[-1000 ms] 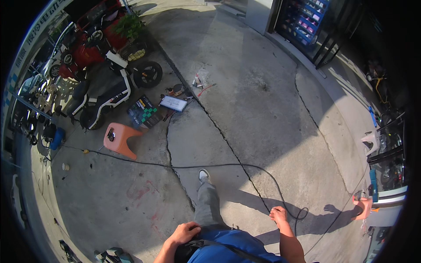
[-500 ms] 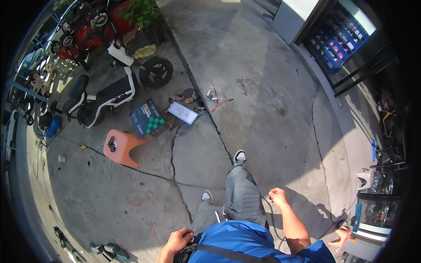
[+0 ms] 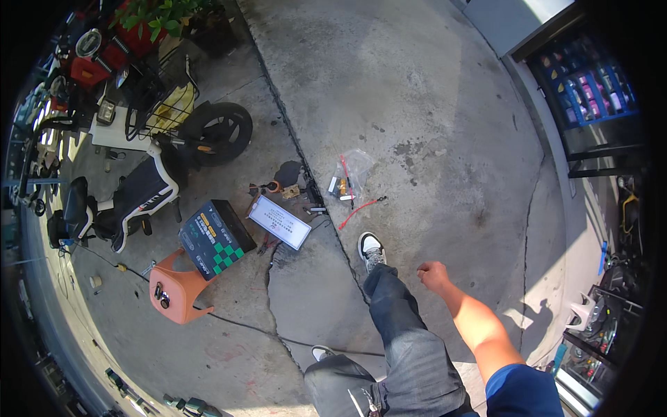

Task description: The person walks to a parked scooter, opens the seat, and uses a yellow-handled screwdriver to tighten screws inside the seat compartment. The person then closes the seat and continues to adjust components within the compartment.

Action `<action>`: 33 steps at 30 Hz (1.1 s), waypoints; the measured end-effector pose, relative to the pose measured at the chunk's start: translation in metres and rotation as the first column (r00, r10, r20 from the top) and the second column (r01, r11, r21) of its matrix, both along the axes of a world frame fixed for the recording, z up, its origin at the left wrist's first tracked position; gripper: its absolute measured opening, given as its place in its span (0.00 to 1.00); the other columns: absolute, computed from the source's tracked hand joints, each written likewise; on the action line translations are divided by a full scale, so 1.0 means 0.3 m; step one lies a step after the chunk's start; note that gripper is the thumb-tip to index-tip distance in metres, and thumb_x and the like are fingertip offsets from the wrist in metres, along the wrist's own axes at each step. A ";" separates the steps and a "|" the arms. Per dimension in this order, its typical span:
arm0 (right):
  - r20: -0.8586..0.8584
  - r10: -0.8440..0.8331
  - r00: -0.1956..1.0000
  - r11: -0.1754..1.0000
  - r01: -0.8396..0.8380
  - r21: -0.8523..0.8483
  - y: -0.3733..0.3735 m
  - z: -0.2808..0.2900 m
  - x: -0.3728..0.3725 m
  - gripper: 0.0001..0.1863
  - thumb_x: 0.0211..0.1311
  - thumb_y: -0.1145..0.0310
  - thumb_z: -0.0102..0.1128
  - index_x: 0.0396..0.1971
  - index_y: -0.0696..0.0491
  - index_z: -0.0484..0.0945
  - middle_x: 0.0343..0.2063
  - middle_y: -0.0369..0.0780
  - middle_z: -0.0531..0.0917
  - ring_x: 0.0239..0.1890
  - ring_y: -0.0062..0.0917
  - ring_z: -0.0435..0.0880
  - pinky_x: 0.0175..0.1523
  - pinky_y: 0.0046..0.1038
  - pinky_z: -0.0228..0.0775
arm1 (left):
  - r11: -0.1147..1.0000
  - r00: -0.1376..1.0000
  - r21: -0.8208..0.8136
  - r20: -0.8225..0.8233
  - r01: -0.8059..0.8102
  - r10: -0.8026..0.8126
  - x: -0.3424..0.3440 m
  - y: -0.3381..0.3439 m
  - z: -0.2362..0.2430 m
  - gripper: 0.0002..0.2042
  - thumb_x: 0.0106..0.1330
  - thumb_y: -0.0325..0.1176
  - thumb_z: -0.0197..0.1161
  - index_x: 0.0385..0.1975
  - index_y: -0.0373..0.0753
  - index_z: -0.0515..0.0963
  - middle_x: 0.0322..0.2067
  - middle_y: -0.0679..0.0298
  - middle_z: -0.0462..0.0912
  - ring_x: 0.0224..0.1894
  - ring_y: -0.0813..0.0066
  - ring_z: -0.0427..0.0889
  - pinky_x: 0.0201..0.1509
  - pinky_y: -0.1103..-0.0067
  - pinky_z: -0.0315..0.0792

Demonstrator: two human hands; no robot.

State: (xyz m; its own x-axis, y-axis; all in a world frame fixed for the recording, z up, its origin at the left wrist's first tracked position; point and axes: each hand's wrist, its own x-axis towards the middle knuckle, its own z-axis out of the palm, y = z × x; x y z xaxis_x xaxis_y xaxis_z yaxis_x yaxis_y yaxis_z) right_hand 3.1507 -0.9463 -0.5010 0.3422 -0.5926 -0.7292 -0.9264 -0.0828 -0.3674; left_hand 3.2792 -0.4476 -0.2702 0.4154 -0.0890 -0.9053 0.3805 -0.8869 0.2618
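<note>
While your left hand is out of view, right hand: it hangs bare above the ground, just to the right of your forward leg. Its fingers curl inward; their tips are mostly hidden, so I cannot tell whether they meet, and nothing shows in them.
Red cable: it lies on the concrete, ahead and to the left of your fingers, well apart from them and below their height.
Cable's long axis: it slants from near left to far right, and the dark tip at the far right is the end closer to your fingers.
Nearer hand: your right, the only one you have in sight.
White-toed shoe: your front foot stands just short of the cable, toe toward it.
Clear bag: it lies just beyond the cable, with small white and orange pieces in or on it.
Pale flat case: it lies to the left of the cable, across the dark seam.
</note>
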 end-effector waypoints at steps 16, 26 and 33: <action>-0.135 0.064 0.989 0.801 -0.132 -0.584 -0.490 -1.139 1.048 0.15 0.72 0.61 0.63 0.53 0.47 0.89 0.52 0.48 0.89 0.56 0.48 0.87 0.60 0.47 0.79 | 0.921 0.762 -0.352 0.638 0.166 0.106 1.330 -1.249 -1.634 0.13 0.72 0.41 0.66 0.44 0.37 0.87 0.36 0.53 0.91 0.42 0.62 0.91 0.50 0.66 0.80; -0.135 0.217 0.967 0.736 -0.252 -0.629 -0.477 -1.150 1.012 0.12 0.70 0.66 0.61 0.44 0.59 0.79 0.48 0.53 0.87 0.52 0.54 0.85 0.57 0.52 0.77 | 0.901 0.713 -0.416 0.669 0.125 0.210 1.472 -1.255 -1.622 0.13 0.71 0.42 0.66 0.41 0.37 0.86 0.35 0.51 0.90 0.41 0.60 0.89 0.49 0.64 0.79; -0.064 0.355 0.933 0.839 -0.348 -0.419 -0.210 -0.588 0.898 0.08 0.67 0.74 0.62 0.43 0.59 0.80 0.38 0.56 0.87 0.46 0.56 0.86 0.52 0.51 0.77 | 0.932 0.819 -0.300 0.468 -0.205 0.331 0.740 -0.552 -0.975 0.13 0.71 0.42 0.65 0.39 0.37 0.86 0.35 0.50 0.89 0.41 0.58 0.88 0.48 0.62 0.78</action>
State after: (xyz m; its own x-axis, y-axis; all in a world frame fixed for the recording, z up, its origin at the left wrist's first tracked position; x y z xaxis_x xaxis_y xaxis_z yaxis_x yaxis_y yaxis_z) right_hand 3.4201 -1.0092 -0.6773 0.5943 -0.6770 -0.4341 -0.8005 -0.5498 -0.2386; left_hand 3.5012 -0.6133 -0.5626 0.8433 -0.0809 -0.5314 0.3537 -0.6609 0.6619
